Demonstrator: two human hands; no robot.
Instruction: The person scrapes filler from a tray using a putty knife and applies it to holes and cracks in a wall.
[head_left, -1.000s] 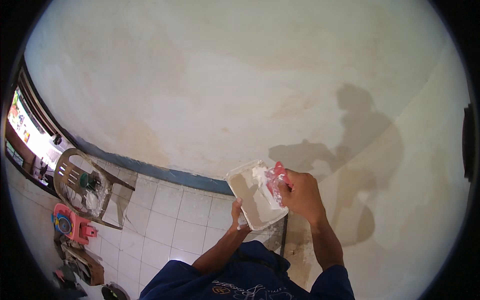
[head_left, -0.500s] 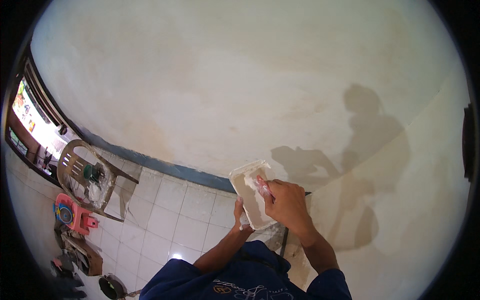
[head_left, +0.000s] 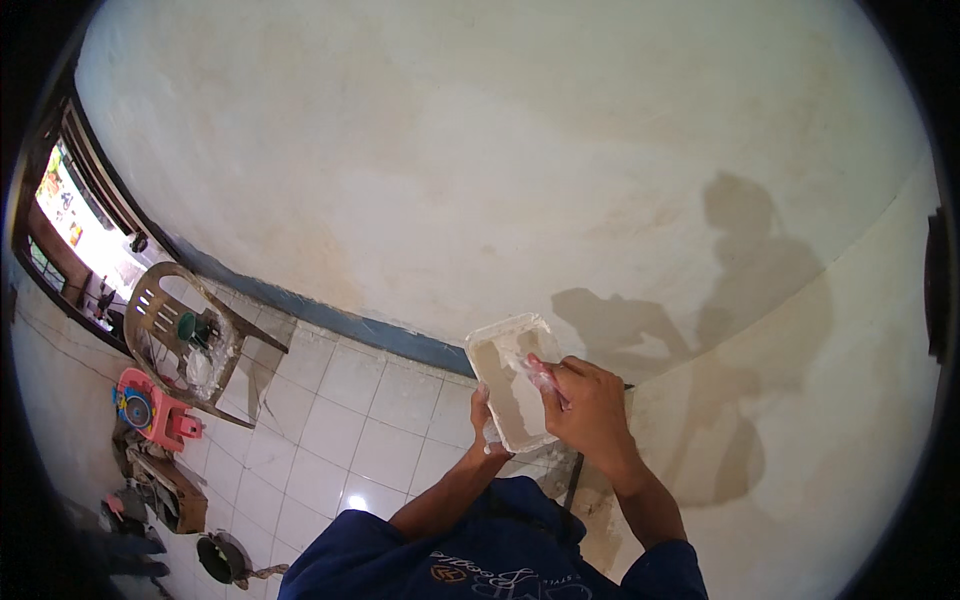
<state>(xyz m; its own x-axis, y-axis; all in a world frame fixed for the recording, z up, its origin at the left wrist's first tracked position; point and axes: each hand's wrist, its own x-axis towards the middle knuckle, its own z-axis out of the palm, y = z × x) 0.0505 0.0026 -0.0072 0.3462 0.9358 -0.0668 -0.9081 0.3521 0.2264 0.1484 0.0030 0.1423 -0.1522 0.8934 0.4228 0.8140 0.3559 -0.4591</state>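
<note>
My left hand grips a white rectangular tub by its left side and underside, holding it in front of my body. White paste coats the inside, thickest toward the far end. Over the tub's right edge, my right hand is closed round the red-pink handle of a paste-smeared tool. The tool's working end is in the tub among the paste; its exact kind does not show.
A pale wall with a blue-grey bottom band rises ahead, meeting another wall at right. To the left on white tiles stand a brown plastic chair bearing a green container, a pink stool, a wooden box and a dark bucket.
My right hand and the tool have shifted slightly right and toward me within the tub. The whole view has turned a little, and the tub stays in my left hand.
</note>
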